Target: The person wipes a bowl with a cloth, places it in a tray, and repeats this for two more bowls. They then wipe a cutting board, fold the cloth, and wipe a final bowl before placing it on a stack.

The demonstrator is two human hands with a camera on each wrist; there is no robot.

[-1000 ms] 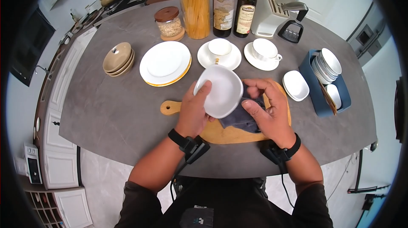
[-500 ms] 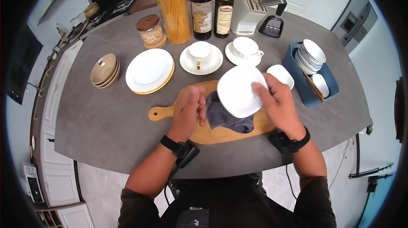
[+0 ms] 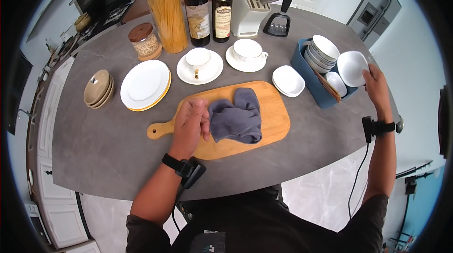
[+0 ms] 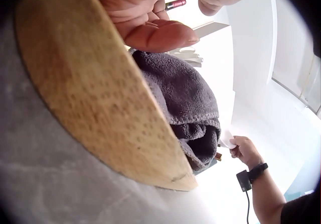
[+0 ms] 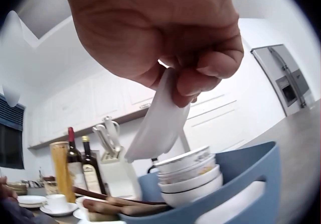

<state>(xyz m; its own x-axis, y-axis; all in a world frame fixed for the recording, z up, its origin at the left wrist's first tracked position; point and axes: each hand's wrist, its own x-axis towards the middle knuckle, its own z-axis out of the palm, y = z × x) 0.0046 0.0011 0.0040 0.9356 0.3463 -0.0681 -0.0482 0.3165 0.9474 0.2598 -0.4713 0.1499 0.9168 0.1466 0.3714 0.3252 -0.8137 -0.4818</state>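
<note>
My right hand (image 3: 376, 85) pinches a white rounded-square dish (image 3: 352, 66) by its edge. In the right wrist view the dish (image 5: 159, 118) hangs tilted from thumb and fingers above the blue bin (image 5: 268, 169). That bin holds a stack of bowls (image 3: 322, 50), a small white dish (image 3: 336, 83) and wooden chopsticks (image 3: 326, 83). My left hand (image 3: 188, 123) hovers over the left part of a wooden cutting board (image 3: 273, 116), its fingers loosely bent around nothing. Beside it a crumpled grey cloth (image 3: 238, 118) lies on the board.
Left of the bin sit stacked white dishes (image 3: 288, 81). Two cups on saucers (image 3: 200, 66), white plates (image 3: 145, 84) and brown bowls (image 3: 98, 89) stand farther left. Along the back are a pasta jar (image 3: 166, 17), an oats jar (image 3: 144, 41), bottles (image 3: 198, 19) and a knife block (image 3: 249, 12).
The dish passed from my left hand to my right, which carried it rightward from over the board to the bin. My left hand stayed near the cloth. The head view turned right.
</note>
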